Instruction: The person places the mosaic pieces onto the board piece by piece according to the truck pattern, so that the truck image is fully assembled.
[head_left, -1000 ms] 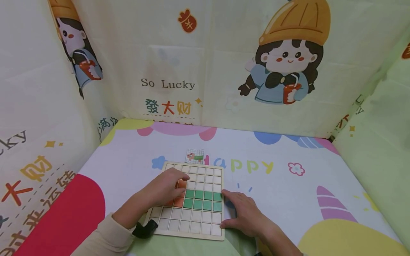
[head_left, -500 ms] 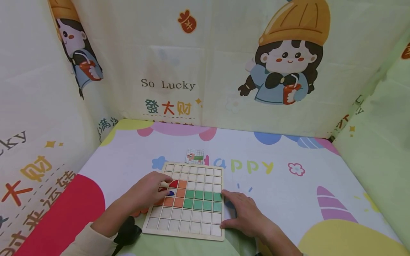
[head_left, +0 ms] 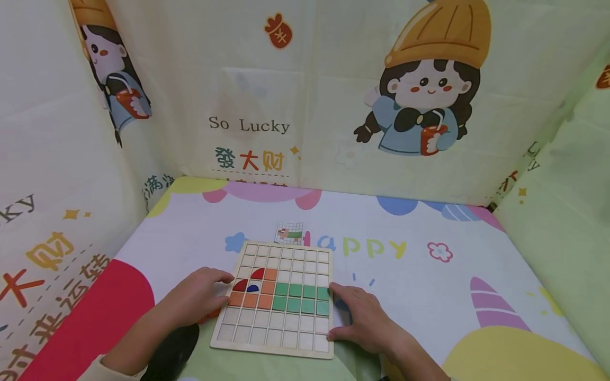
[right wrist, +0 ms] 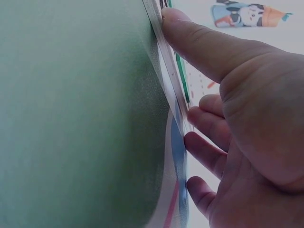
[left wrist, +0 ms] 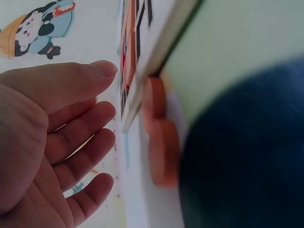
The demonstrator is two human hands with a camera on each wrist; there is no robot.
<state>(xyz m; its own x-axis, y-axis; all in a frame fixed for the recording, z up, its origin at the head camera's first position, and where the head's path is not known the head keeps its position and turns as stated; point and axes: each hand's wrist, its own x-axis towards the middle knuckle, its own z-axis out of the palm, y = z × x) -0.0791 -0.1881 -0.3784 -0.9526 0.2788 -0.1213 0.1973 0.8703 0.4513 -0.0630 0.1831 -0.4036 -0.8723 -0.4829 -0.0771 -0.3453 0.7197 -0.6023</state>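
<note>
A wooden grid board lies on the table with coloured tiles in its cells. Green tiles fill two short rows on the right. Orange tiles, two red curved pieces and a blue half-round piece sit on the left. My left hand is just off the board's left edge, fingers loosely bent and holding nothing. Below it, rounded orange pieces lie beside the board, partly hidden in the head view. My right hand rests thumb and fingertips on the board's right edge, fingers extended.
Behind the board is a small card printed with a coloured grid pattern. A printed cloth covers the table, and patterned sheets stand at the back and sides. A dark rounded shape fills the left wrist view's right side.
My left hand has drawn back leftward from above the board to beside its left edge, uncovering the red, blue and orange pieces. The right hand has stayed put.
</note>
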